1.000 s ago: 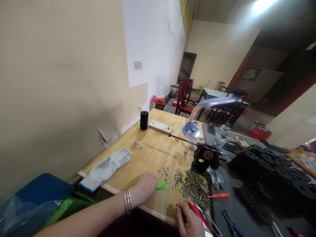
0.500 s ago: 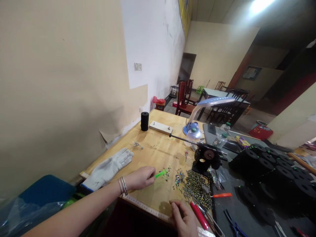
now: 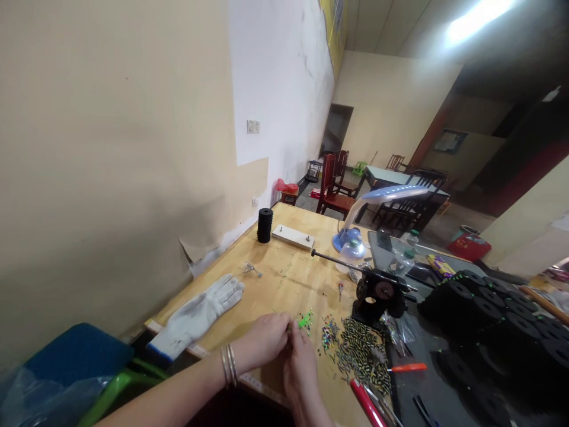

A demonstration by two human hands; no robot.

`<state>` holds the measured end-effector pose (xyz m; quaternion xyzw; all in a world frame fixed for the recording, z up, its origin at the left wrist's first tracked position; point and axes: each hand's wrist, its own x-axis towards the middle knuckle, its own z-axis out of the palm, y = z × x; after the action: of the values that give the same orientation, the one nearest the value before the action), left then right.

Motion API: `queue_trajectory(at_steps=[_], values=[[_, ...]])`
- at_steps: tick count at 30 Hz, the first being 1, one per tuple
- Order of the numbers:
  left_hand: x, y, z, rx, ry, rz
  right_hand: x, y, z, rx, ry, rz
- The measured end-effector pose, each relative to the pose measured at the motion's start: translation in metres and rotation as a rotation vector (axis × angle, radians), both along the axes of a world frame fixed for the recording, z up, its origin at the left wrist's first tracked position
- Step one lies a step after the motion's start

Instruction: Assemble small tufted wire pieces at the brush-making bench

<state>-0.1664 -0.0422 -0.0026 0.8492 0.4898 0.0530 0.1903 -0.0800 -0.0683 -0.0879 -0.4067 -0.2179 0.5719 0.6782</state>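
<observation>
My left hand [image 3: 269,337] is closed over the near part of the wooden table, with the fingertips pinched together. My right hand [image 3: 303,363] meets it there, its fingers also closed and their tips against the left ones. Whatever lies between the fingers is hidden. Just beyond the fingertips shows a bright green piece [image 3: 306,320], among small coloured beads; I cannot tell whether it is held. To the right lie a cluster of coloured beads [image 3: 329,333] and a wide pile of small striped black-and-yellow pieces [image 3: 362,350].
A white glove [image 3: 195,314] lies left. A black spool-like cylinder [image 3: 265,225] and white board [image 3: 293,236] stand at the back. Right are a black hand-cranked device [image 3: 380,292] with a long rod, a blue lamp [image 3: 349,239], red-handled tool [image 3: 367,403], orange-handled tool [image 3: 409,367], and stacked black rolls [image 3: 482,314].
My right hand has moved up and left from the table's front edge to meet my left hand. The left hand has shifted slightly right, and the view has tilted up a little.
</observation>
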Motion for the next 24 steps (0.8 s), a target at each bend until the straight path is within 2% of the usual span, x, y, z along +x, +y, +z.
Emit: queue_trajectory(at_steps=[5, 7, 10, 12, 15, 21, 24], values=[[0.002, -0.009, 0.001, 0.009, -0.048, 0.015, 0.004, 0.005, -0.008, -0.054, -0.067, -0.049], [-0.004, -0.011, 0.003, 0.03, -0.174, 0.023, 0.011, 0.004, -0.007, -0.029, -0.132, -0.051], [-0.017, -0.012, 0.003, 0.086, -0.377, 0.125, 0.023, 0.0, -0.002, 0.038, -0.224, -0.092], [-0.024, -0.01, -0.001, 0.079, -0.48, 0.194, 0.027, -0.002, 0.0, 0.081, -0.254, -0.092], [-0.026, -0.009, -0.01, 0.012, -0.646, 0.208, 0.029, -0.002, 0.002, 0.138, -0.261, -0.055], [-0.013, -0.017, -0.028, -0.143, -0.982, 0.228, 0.032, -0.002, 0.01, 0.241, -0.37, -0.08], [-0.009, -0.021, -0.036, -0.202, -1.116, 0.249, 0.031, -0.006, 0.009, 0.257, -0.468, -0.106]])
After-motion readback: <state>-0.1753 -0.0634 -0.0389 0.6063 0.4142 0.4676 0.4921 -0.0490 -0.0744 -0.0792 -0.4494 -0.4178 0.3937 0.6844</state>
